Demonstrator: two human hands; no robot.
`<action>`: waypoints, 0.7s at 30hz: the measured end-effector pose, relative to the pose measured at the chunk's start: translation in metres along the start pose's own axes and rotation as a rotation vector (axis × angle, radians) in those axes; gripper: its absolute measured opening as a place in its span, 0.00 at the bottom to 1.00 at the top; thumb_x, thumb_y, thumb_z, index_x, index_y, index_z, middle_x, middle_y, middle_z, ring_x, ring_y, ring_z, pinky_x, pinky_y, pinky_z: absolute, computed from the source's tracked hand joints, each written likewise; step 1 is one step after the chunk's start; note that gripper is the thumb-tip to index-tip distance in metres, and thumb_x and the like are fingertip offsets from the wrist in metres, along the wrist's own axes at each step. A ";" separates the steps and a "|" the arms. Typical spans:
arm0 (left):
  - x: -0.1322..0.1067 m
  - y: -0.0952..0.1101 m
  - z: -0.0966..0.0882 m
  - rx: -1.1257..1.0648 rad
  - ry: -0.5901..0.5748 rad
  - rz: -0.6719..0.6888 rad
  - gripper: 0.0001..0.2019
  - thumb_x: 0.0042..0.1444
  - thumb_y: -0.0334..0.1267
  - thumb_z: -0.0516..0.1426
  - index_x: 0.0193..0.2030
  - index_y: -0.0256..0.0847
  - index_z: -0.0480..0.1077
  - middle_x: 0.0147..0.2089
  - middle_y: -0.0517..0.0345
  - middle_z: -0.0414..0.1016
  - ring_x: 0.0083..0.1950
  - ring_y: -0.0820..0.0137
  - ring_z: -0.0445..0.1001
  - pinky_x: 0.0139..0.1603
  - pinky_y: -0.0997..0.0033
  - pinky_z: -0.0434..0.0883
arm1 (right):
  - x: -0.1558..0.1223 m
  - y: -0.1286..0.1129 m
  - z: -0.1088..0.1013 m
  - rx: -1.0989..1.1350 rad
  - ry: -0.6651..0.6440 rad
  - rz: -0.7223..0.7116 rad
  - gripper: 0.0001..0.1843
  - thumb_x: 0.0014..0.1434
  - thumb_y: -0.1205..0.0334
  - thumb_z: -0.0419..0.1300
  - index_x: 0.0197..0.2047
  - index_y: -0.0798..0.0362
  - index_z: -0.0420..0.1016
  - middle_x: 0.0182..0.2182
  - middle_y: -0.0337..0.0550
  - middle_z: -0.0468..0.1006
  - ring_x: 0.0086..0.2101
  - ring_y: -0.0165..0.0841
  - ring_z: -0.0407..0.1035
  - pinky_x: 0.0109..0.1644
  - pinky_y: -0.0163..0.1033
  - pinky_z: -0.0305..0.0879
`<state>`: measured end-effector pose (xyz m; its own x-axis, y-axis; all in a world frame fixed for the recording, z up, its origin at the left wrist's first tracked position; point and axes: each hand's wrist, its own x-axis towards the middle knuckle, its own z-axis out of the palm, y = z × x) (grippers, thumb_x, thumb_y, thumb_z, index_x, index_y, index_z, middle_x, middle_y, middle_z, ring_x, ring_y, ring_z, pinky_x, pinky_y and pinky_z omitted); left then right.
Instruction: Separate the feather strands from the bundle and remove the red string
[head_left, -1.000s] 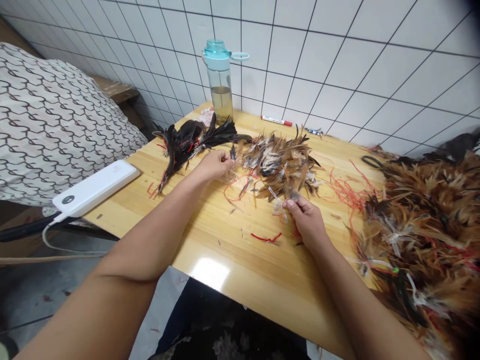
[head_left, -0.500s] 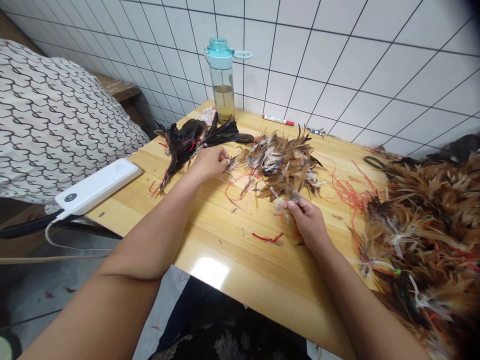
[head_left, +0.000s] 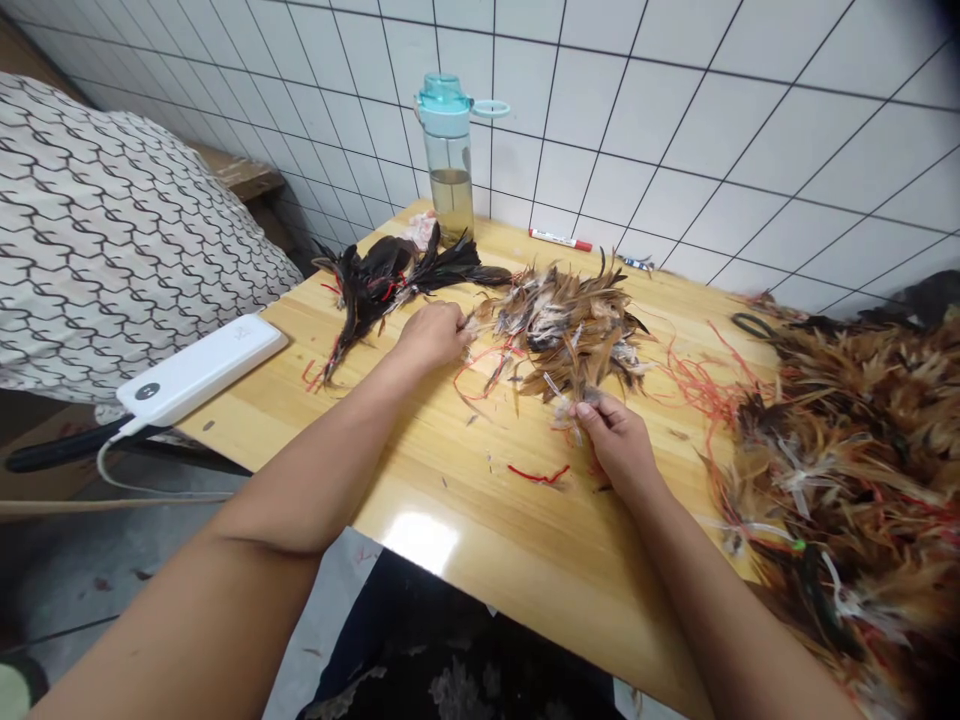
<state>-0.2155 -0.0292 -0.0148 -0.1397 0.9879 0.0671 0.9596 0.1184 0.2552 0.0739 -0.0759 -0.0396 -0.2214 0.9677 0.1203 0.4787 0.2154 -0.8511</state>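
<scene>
A loose pile of brown feathers [head_left: 566, 310] lies mid-table. At its left edge my left hand [head_left: 431, 337] is closed, with pale wispy feather ends at its fingertips; the fingers partly hide them. My right hand [head_left: 619, 440] pinches a small bunch of brown feathers [head_left: 585, 375] near the front of the pile, their pale quill ends [head_left: 564, 412] sticking out to the left of the thumb. Left of the pile are black feathers [head_left: 382, 275] tied with red string. A short red string [head_left: 538, 475] lies in front of my right hand.
At the back stand a water bottle [head_left: 452, 190] and a red-capped marker [head_left: 560, 240] by the tiled wall. A white power bank [head_left: 202, 370] with a cable sits at the left edge. Tangled red strings [head_left: 701, 385] and a large heap of brown feathers [head_left: 862, 450] occupy the right.
My left hand has turned and moved slightly down, its fingers now closer together at the pile's left edge. The right hand keeps its pinch; the whole view has shifted slightly.
</scene>
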 end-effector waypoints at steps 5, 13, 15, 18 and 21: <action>0.002 0.000 0.001 -0.200 0.157 0.042 0.04 0.52 0.35 0.57 0.30 0.37 0.71 0.34 0.52 0.73 0.39 0.65 0.69 0.42 0.67 0.64 | 0.000 -0.001 0.000 0.022 0.012 0.015 0.16 0.55 0.51 0.56 0.29 0.54 0.77 0.23 0.39 0.71 0.26 0.31 0.62 0.32 0.36 0.58; -0.025 0.047 -0.016 -1.579 -0.127 0.005 0.15 0.39 0.38 0.69 0.27 0.36 0.68 0.26 0.64 0.68 0.27 0.78 0.66 0.30 0.77 0.62 | -0.001 -0.003 0.000 0.164 0.103 0.087 0.15 0.54 0.51 0.58 0.30 0.54 0.79 0.26 0.41 0.76 0.30 0.34 0.68 0.37 0.38 0.62; -0.036 0.063 -0.013 -1.698 -0.295 -0.016 0.16 0.37 0.36 0.70 0.29 0.35 0.69 0.27 0.62 0.70 0.29 0.79 0.68 0.30 0.78 0.63 | -0.001 -0.003 0.001 0.182 0.137 0.103 0.15 0.53 0.51 0.59 0.30 0.53 0.80 0.25 0.40 0.75 0.30 0.34 0.67 0.36 0.38 0.62; -0.049 0.082 -0.002 -1.731 -0.447 -0.044 0.16 0.38 0.37 0.70 0.30 0.34 0.69 0.27 0.62 0.70 0.26 0.81 0.65 0.25 0.81 0.59 | 0.000 -0.003 0.003 0.213 0.170 0.117 0.15 0.52 0.51 0.59 0.30 0.53 0.80 0.25 0.40 0.75 0.30 0.34 0.67 0.36 0.38 0.62; -0.056 0.094 0.012 -1.700 -0.535 -0.051 0.17 0.39 0.38 0.70 0.26 0.34 0.66 0.24 0.64 0.67 0.24 0.82 0.63 0.24 0.81 0.58 | 0.001 -0.001 0.005 0.221 0.165 0.117 0.14 0.52 0.51 0.60 0.28 0.53 0.79 0.26 0.39 0.74 0.30 0.33 0.67 0.38 0.38 0.61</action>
<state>-0.1148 -0.0725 -0.0061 0.2606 0.9497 -0.1737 -0.3753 0.2654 0.8881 0.0692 -0.0763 -0.0409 -0.0256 0.9964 0.0805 0.2926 0.0845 -0.9525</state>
